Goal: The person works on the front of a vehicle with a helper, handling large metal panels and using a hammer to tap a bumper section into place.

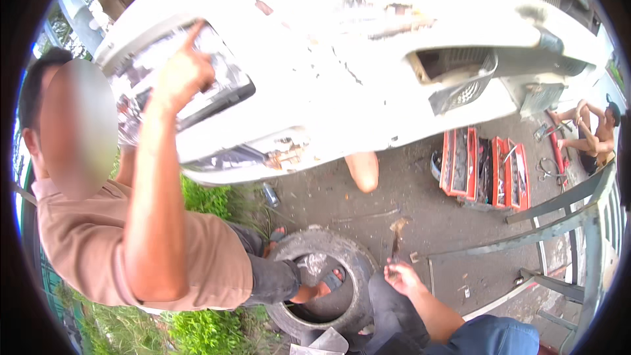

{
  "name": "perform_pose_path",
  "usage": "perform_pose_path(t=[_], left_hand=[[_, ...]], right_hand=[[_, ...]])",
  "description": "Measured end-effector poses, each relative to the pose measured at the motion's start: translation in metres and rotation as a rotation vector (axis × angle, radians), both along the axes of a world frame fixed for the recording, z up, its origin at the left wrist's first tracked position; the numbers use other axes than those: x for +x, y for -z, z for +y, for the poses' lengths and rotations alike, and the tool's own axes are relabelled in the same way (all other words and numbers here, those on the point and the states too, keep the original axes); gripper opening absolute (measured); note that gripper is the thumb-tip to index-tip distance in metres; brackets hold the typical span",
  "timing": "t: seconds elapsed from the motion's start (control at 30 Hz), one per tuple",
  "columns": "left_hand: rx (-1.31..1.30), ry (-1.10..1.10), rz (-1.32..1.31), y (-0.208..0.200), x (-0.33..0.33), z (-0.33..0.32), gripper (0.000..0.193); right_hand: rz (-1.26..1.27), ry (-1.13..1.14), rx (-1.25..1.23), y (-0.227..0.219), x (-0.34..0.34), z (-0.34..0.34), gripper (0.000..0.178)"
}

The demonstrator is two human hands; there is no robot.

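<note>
My right hand (402,277), reaching in from a blue sleeve at the lower right, is closed round the dark handle of a hammer-like tool (397,229). The rusty brown head points away from me; blur hides its exact kind. The hand is by my dark-trousered knee. I cannot see my left hand. Ahead is a white vehicle front (328,85) with scraped paint and a headlight (223,66). At the left, a person in a brown shirt (197,256) raises an arm, the hand (184,73) pointing a finger at the headlight.
An old tyre (286,302) lies on the ground, the co-worker's sandalled foot inside it. An open red toolbox (486,167) stands beyond my hand. A bare knee (363,171) shows below the bumper. Another person (595,135) sits far right, past a grey metal frame (559,223).
</note>
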State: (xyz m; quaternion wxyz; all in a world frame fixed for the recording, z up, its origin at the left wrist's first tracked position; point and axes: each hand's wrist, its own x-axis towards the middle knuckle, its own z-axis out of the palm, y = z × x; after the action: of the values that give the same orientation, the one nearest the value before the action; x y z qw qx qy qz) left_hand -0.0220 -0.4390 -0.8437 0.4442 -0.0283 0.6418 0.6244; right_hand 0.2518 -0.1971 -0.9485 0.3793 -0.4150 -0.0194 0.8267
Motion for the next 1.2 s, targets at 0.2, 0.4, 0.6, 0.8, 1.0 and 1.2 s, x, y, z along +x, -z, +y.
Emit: perform_pose_path(t=[0.2, 0.4, 0.6, 0.8, 1.0, 1.2], left_hand=[[0.394, 0.352, 0.138, -0.199, -0.052, 0.202, 0.066], [0.753, 0.632, 0.245, -0.399, -0.082, 0.382, 0.07], [0.94, 0.854, 0.144, -0.479, -0.075, 0.498, 0.074], [0.885, 1.028, 0.044, -0.437, -0.092, 0.532, 0.08], [0.745, 1.174, 0.669, -0.395, -0.101, 0.561, 0.081], [0.954, 0.919, -0.389, -0.376, -0.12, 0.553, 0.08]], right_hand=[[-0.116, -0.049, 0.476, -0.211, -0.054, -0.063, 0.045], [-0.603, -0.13, 0.841, -0.334, -0.039, 0.006, 0.092], [-0.732, 0.095, 1.268, -0.607, -0.002, 0.07, 0.032], [-0.648, 0.369, 1.636, -0.825, 0.021, 0.182, 0.047], [-1.207, 1.029, 1.945, -1.03, 0.078, 0.307, 0.061], [-1.255, 0.838, 1.736, -1.154, 0.086, 0.361, 0.059]])
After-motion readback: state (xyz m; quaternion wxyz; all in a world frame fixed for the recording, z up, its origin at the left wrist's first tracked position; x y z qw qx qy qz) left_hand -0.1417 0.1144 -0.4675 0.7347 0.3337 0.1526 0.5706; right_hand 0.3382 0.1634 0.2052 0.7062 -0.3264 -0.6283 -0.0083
